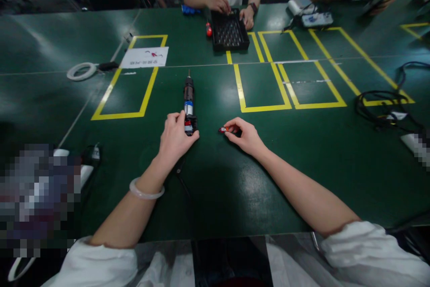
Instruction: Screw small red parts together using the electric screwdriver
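Note:
My left hand (pixel 174 137), a pale bangle at its wrist, is closed on the rear end of an electric screwdriver (pixel 189 94). The tool is black with a silver and blue band, and its bit points away from me. A dark cord (pixel 183 186) runs from near its rear toward the table's front edge. To the right, my right hand (pixel 244 134) pinches a small red-and-black piece (pixel 222 130) between thumb and fingers. Its exact kind is too small to make out, and part of it is hidden by the fingers.
Yellow tape rectangles (pixel 267 109) mark the green table (pixel 215 206). Across from me a person handles small parts in a black tray (pixel 231 47), beside a red object (pixel 208 30). A paper sheet (pixel 144 57) and white coil (pixel 81 71) lie left; black cables (pixel 379 96) lie right.

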`<state>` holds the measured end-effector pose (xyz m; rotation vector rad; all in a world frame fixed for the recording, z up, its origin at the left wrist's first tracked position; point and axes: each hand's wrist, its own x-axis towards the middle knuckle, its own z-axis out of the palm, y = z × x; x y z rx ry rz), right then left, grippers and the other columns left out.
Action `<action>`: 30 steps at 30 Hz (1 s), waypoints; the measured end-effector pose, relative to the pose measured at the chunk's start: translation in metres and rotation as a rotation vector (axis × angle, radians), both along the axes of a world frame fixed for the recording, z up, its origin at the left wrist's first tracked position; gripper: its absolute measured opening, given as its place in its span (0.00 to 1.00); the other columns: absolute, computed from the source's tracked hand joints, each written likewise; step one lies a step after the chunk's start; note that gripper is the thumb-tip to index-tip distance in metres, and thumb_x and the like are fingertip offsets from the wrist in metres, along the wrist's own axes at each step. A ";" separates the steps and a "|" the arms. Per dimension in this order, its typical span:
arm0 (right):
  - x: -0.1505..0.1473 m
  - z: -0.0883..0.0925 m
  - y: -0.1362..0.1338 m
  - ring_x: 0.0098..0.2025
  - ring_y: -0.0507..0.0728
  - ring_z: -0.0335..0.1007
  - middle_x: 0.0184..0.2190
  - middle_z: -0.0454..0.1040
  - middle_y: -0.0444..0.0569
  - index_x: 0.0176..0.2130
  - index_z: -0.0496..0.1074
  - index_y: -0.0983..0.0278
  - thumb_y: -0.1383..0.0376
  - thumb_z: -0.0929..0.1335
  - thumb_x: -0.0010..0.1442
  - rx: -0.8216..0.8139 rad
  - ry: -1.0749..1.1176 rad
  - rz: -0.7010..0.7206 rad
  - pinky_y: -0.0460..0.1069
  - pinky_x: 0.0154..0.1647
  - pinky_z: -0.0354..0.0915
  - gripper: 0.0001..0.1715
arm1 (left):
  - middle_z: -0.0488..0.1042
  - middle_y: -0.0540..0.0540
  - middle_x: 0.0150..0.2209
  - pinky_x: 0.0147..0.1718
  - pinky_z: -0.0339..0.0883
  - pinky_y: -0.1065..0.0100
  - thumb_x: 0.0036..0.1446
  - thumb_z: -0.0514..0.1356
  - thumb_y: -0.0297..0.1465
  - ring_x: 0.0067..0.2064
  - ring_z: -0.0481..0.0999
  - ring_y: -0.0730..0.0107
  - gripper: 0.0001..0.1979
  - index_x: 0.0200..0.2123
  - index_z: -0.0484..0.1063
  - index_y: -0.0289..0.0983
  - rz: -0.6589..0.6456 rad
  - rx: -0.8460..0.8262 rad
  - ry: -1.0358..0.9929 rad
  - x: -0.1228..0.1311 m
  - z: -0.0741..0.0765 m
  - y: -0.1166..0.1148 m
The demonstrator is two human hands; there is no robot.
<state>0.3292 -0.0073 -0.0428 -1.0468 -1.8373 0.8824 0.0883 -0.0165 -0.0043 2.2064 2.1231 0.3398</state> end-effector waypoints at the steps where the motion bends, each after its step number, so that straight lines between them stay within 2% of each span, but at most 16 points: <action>1: 0.000 0.000 0.000 0.35 0.54 0.71 0.34 0.75 0.47 0.40 0.73 0.63 0.68 0.69 0.57 0.006 -0.004 -0.007 0.50 0.39 0.67 0.08 | 0.63 0.35 0.56 0.52 0.71 0.55 0.54 0.61 0.41 0.57 0.68 0.48 0.36 0.64 0.59 0.32 -0.021 0.005 -0.005 0.010 0.000 -0.002; 6: 0.001 -0.001 0.001 0.34 0.54 0.71 0.34 0.75 0.46 0.40 0.71 0.62 0.68 0.69 0.57 0.024 -0.015 -0.069 0.50 0.39 0.67 0.08 | 0.64 0.36 0.56 0.49 0.72 0.57 0.55 0.61 0.38 0.56 0.68 0.51 0.34 0.63 0.58 0.34 -0.126 0.005 -0.041 0.052 0.001 -0.009; 10: 0.003 -0.001 0.001 0.34 0.54 0.70 0.33 0.74 0.46 0.40 0.70 0.62 0.68 0.69 0.56 0.024 -0.042 -0.099 0.50 0.39 0.66 0.09 | 0.65 0.36 0.56 0.48 0.72 0.58 0.56 0.59 0.38 0.55 0.68 0.52 0.35 0.65 0.56 0.32 -0.171 0.000 -0.062 0.069 0.000 -0.013; 19: 0.005 -0.003 0.001 0.37 0.56 0.69 0.35 0.73 0.47 0.38 0.70 0.61 0.69 0.69 0.57 0.094 -0.179 -0.082 0.51 0.40 0.66 0.06 | 0.66 0.36 0.57 0.48 0.71 0.59 0.58 0.58 0.39 0.54 0.69 0.53 0.35 0.66 0.56 0.32 -0.191 0.010 -0.047 0.073 -0.003 -0.015; 23: 0.006 0.001 0.000 0.37 0.56 0.70 0.36 0.73 0.49 0.38 0.73 0.62 0.69 0.68 0.58 0.128 -0.164 -0.074 0.50 0.40 0.67 0.06 | 0.65 0.35 0.57 0.47 0.70 0.59 0.58 0.58 0.39 0.55 0.69 0.52 0.36 0.66 0.56 0.32 -0.190 0.009 -0.035 0.073 -0.003 -0.015; 26: 0.005 0.003 -0.002 0.35 0.55 0.71 0.33 0.75 0.48 0.38 0.74 0.62 0.70 0.66 0.59 0.118 -0.155 -0.105 0.50 0.40 0.67 0.08 | 0.65 0.34 0.57 0.46 0.70 0.58 0.58 0.58 0.40 0.54 0.69 0.51 0.37 0.67 0.55 0.32 -0.197 0.007 -0.011 0.074 -0.002 -0.014; 30: 0.005 0.004 -0.002 0.34 0.55 0.73 0.35 0.78 0.47 0.40 0.75 0.62 0.72 0.64 0.59 0.084 -0.139 -0.137 0.50 0.39 0.67 0.12 | 0.65 0.33 0.56 0.45 0.70 0.57 0.59 0.58 0.43 0.54 0.69 0.49 0.38 0.67 0.54 0.32 -0.206 0.007 0.036 0.076 0.001 -0.011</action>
